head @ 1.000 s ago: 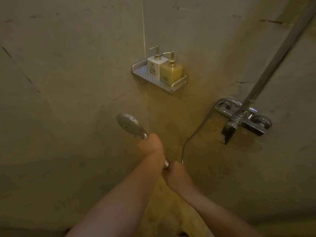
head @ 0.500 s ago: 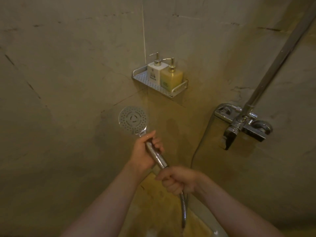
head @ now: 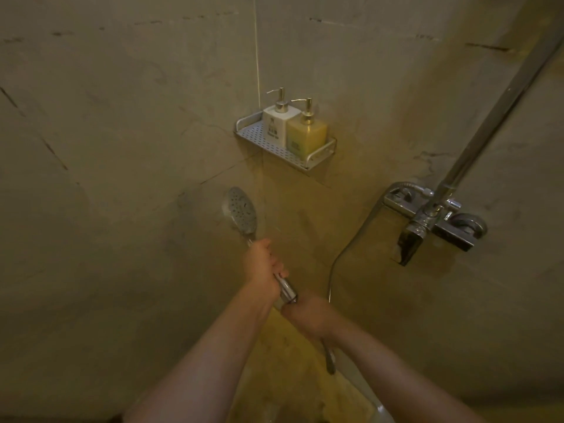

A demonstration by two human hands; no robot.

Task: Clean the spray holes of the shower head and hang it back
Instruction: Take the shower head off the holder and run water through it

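While both forearms reach forward, right hand (head: 306,315) grips the hose (head: 330,358) at the handle's base; left hand (head: 263,267) wraps the handle. Shower head (head: 242,214) is held off its mount, spray face angled right. Beyond: shelf (head: 268,145) with two pump bottles, wall mixer tap (head: 433,221).

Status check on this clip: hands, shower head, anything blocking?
Left hand grips shower head handle; right hand grips handle base at the hose. Spray face visible, off its holder. Nothing blocking.
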